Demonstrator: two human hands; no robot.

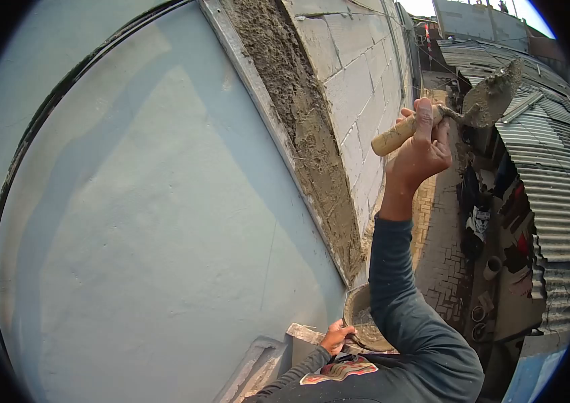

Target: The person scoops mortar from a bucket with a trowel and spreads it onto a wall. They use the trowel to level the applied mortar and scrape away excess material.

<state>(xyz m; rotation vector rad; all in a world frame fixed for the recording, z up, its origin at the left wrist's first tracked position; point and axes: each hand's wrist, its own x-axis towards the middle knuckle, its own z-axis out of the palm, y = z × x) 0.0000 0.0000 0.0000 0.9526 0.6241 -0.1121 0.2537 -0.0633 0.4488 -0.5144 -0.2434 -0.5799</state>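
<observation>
Raised at the upper right, my right hand [421,144] is closed round the wooden handle of a trowel [493,94]; its blade is smeared with grey mortar. My left hand [337,336] grips the rim of a bucket [351,307] low in front of my body. Mortar shows inside the bucket, partly hidden by my right arm. A strip of rough wet mortar [305,127] runs down the wall, between a straight edge board [265,114] and bare light blocks [355,91].
A smooth blue-grey wall [157,201] fills the left, with a black cable [43,121] curving across it. Far below on the right lies a paved alley [443,248] beside corrugated metal roofs [547,174]. A ledge [251,369] juts out near my left arm.
</observation>
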